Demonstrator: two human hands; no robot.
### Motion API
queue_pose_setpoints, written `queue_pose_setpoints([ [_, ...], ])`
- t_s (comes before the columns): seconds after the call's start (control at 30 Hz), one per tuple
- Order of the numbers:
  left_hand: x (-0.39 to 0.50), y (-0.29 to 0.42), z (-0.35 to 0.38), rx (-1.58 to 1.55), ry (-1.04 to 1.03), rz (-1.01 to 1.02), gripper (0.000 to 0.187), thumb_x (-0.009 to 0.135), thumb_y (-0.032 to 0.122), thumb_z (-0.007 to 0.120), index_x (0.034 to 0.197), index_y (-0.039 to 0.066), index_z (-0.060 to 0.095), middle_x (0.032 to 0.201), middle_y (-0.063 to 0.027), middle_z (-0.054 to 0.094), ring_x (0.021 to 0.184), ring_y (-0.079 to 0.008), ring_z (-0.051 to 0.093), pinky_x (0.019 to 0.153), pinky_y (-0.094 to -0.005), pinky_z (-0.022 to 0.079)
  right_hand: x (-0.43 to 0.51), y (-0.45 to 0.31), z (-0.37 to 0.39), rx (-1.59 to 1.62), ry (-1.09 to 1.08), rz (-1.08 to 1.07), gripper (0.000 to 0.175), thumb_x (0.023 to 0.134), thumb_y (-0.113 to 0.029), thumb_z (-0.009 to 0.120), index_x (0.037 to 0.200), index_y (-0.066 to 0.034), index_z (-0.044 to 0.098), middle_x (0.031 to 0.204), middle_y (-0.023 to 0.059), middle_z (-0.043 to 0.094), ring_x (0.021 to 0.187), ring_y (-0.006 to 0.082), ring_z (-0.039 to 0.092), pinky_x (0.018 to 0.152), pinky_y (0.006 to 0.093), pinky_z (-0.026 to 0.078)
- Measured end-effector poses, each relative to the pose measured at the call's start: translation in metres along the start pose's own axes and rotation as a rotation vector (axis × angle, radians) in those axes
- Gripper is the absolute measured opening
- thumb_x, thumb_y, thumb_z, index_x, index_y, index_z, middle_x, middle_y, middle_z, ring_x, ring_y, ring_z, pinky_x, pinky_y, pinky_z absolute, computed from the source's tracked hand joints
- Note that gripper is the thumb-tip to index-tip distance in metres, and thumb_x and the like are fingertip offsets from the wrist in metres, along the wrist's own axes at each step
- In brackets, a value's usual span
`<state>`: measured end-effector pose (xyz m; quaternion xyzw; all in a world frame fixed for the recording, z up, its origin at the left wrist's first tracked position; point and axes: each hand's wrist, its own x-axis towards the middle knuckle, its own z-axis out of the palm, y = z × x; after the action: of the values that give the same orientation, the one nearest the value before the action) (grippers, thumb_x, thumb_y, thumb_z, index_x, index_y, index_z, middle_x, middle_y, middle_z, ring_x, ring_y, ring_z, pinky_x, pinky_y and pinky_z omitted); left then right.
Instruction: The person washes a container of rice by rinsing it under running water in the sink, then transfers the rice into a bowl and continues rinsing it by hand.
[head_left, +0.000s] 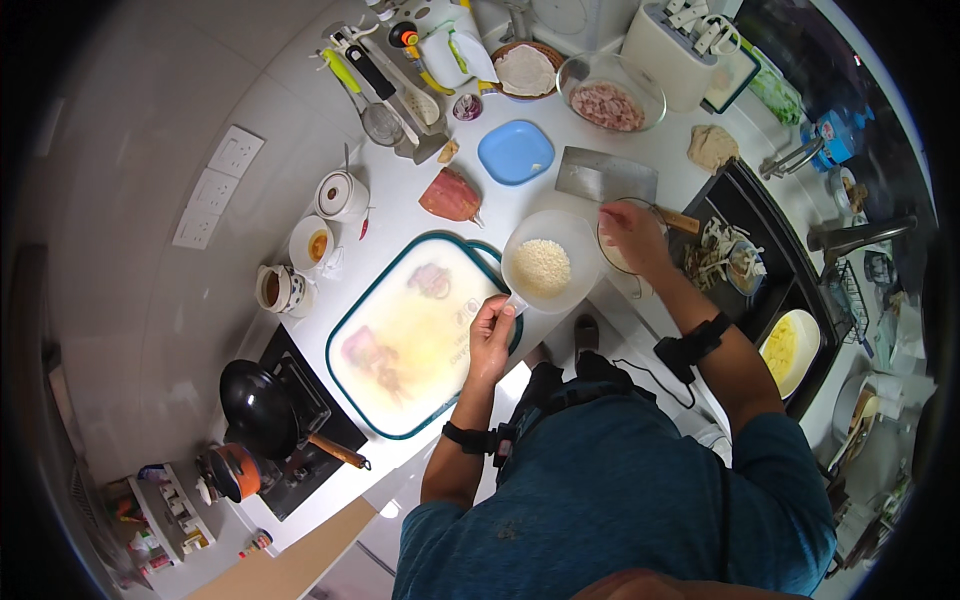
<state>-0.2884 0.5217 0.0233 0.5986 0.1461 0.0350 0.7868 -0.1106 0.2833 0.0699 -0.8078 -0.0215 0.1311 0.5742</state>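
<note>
My left hand (489, 339) grips the short handle of a translucent plastic scoop-like bowl (576, 291), held over the counter's front edge. White rice-like grains (541, 268) lie heaped inside it. Right beside the bowl, my right hand (634, 236) hovers over a round glass vessel (613, 260) that holds something pale. Its fingers are bent, and I cannot tell whether anything is between them. Under and left of the plastic bowl is a white cutting board (420, 330) with a green rim and stained patches.
A cleaver (607, 174) lies behind my right hand, near a blue plate (516, 153) and a glass bowl of chopped meat (607, 105). A cut sweet potato-like root (450, 195) rests behind the board. The wok (259, 409) is on the left hob; the black sink (780, 247) is right.
</note>
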Motion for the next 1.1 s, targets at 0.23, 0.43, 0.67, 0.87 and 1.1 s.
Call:
queue_pose_setpoints([
  [0.23,0.001,-0.002,0.006,-0.024,-0.005,-0.012,0.017,0.100,0.015,0.057,0.109,0.002,0.063,0.103,-0.0015,0.063,0.094,-0.0086,0.054,0.087,-0.0242,0.043,0.022,0.082,-0.026,-0.813,-0.160,-0.219,0.028,0.082,-0.020,0.066,0.101,0.0005,0.065,0.102,0.0212,0.066,0.098,0.0376,0.063,0.081,0.0463,0.051],
  [0.43,0.002,-0.002,0.008,-0.027,-0.010,-0.016,0.018,0.100,0.015,0.058,0.109,0.001,0.063,0.101,-0.0008,0.063,0.092,-0.0079,0.054,0.085,-0.0238,0.043,0.045,0.087,-0.047,-0.229,-0.404,0.333,0.021,0.089,-0.020,0.063,0.098,-0.0014,0.065,0.082,0.0118,0.064,0.071,0.0225,0.062,0.057,0.0351,0.048],
  [0.67,0.008,-0.009,0.011,-0.035,-0.007,-0.024,0.018,0.100,0.015,0.058,0.109,0.001,0.063,0.100,0.0000,0.062,0.091,-0.0069,0.053,0.084,-0.0226,0.043,0.031,0.059,-0.065,0.437,-0.304,0.628,0.018,0.098,-0.021,0.056,0.094,-0.0049,0.062,0.074,0.0006,0.057,0.060,0.0078,0.052,0.049,0.0224,0.041],
  [0.87,0.013,-0.016,0.009,-0.021,-0.033,-0.014,0.018,0.100,0.016,0.058,0.109,0.002,0.062,0.096,0.0011,0.062,0.087,-0.0060,0.052,0.082,-0.0216,0.043,0.017,0.010,-0.065,0.631,-0.452,0.582,0.017,0.098,-0.020,0.057,0.099,-0.0039,0.062,0.082,0.0021,0.059,0.067,0.0088,0.055,0.056,0.0219,0.045],
  [1.1,0.011,-0.016,0.007,-0.078,-0.030,-0.041,0.017,0.100,0.016,0.059,0.109,0.002,0.063,0.094,0.0019,0.061,0.086,-0.0054,0.052,0.081,-0.0215,0.043,0.005,-0.014,0.041,-0.146,-0.491,-0.071,0.036,0.091,-0.033,0.061,0.108,-0.0015,0.065,0.097,0.0154,0.068,0.084,0.0279,0.068,0.075,0.0372,0.054],
])
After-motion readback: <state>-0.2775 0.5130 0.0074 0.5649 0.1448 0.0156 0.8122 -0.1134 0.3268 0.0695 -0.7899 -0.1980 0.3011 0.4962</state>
